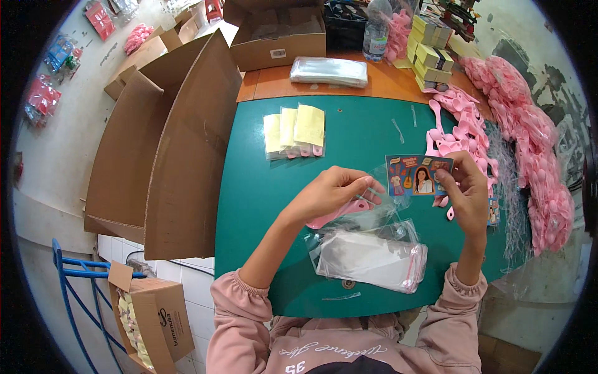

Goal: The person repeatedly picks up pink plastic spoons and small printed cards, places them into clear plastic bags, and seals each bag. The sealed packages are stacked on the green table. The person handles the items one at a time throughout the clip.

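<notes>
Loose strip, near edge: one clear strip lies on the green tabletop.
Flat bags: one stack of clear bags; individual bags cannot be counted.
Single spoon: one pink spoon beneath the left hand; whether it is inside film cannot be told.
Left hand: thumb and fingers curled together on one clear bag, above the stack.
Right hand: thumb and fingers clamped on the right end of one printed card, upright beside the bag.
Packed sets: three, overlapping, each showing a yellow card.
Spoon heap: beyond the right hand; too many overlap to count.
Far strips: two clear strips.
Far bundle: one bundle of clear sleeves on the orange surface.
Bottle: one clear bottle.
</notes>
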Available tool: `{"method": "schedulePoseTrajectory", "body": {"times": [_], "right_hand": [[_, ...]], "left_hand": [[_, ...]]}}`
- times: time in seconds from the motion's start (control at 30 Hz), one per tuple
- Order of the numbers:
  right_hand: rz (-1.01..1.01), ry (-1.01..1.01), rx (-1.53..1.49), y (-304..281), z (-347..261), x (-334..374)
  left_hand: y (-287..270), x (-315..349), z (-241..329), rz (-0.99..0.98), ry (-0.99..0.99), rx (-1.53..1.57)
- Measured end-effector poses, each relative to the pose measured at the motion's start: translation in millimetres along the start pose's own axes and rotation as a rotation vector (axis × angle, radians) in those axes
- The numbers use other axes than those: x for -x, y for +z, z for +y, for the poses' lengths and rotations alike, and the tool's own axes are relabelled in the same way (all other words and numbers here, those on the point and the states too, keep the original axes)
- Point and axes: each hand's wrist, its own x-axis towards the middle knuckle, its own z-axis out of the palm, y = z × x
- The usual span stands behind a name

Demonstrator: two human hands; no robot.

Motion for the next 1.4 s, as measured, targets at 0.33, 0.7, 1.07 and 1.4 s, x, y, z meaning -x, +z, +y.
{"method": "schedulePoseTrajectory", "body": {"times": [0.33,0.7,1.07,1.4], "right_hand": [[-0.233,0.062,0.131,11.7,1.4,0.5],[-0.453,-0.115,0.343,22.3,-4.0,1.6],[-0.454,0.093,-0.046,9.6,16.2,-2.0],[-0.476,-0.128,0.208,29.2,21.8,-1.7]], "left_hand": [[3.0,0.5,-5.0,0.012,0.091,-0.297],[4.5,3.7,-0.3,-0.077,0.114,-0.539],[9.9,4.9,5.2,-0.006,0.118,-0.508],[17.2,8.2,10.4,0.03,0.132,-0.521]]}}
